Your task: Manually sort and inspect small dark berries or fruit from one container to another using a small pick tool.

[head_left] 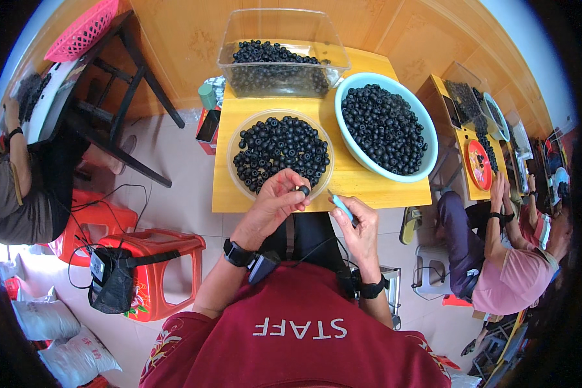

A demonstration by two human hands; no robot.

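Between the fingertips of my left hand is one small black bead, round with a smooth surface. My right hand grips a small knife with a light blue handle, its thin tip pointing up and left, a little apart from the bead. Both hands are over the near edge of a yellow wooden table. Just beyond my left hand lies a shallow round clear tray of black beads, many with a hole showing. A pale blue bowl at the right is heaped with more.
A clear plastic box with black beads stands at the table's back. Left of the table are a phone and a green-lidded container. Red stools and a black bag are at the left. People sit working on both sides.
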